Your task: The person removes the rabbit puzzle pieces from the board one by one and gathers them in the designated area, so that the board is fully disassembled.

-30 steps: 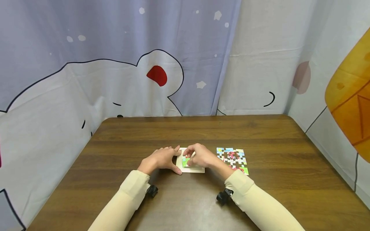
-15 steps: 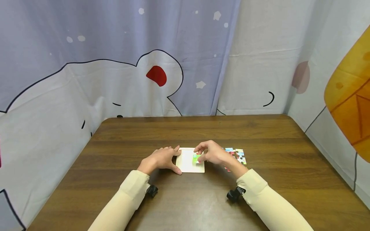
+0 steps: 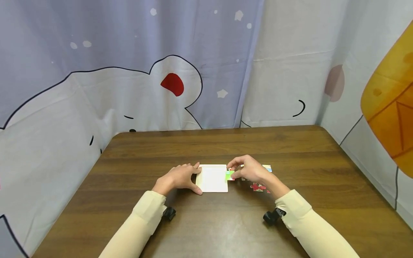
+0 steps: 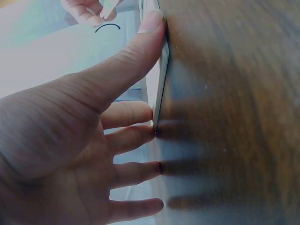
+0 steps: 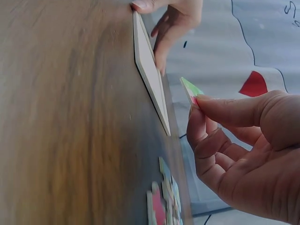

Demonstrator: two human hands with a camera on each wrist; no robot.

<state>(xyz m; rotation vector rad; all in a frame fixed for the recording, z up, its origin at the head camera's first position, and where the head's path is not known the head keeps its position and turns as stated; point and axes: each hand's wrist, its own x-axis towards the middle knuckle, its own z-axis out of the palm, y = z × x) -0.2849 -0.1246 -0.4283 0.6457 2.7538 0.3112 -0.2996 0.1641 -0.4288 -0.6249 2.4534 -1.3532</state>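
A pale, shallow square puzzle tray [image 3: 211, 179] lies flat on the table. My left hand [image 3: 180, 176] rests at its left side, with the thumb on the near left corner and the straight fingers [image 4: 131, 173] along the far left edge. Just off the tray's right edge, my right hand [image 3: 252, 170] pinches a green, red and white jigsaw piece [image 3: 230, 175] between thumb and fingertips. The right wrist view shows this piece [image 5: 190, 89] raised above the table and tilted.
Several joined jigsaw pieces [image 3: 258, 187] lie right of the tray, partly hidden beneath the right hand and forearm. The brown wooden table [image 3: 206, 222] stretches around them. A patterned curtain [image 3: 129, 93] hangs behind the table's far edge.
The right hand has lifted the jigsaw piece off the tray and carried it right, past the tray's right edge. The left hand has stayed in place at the tray.
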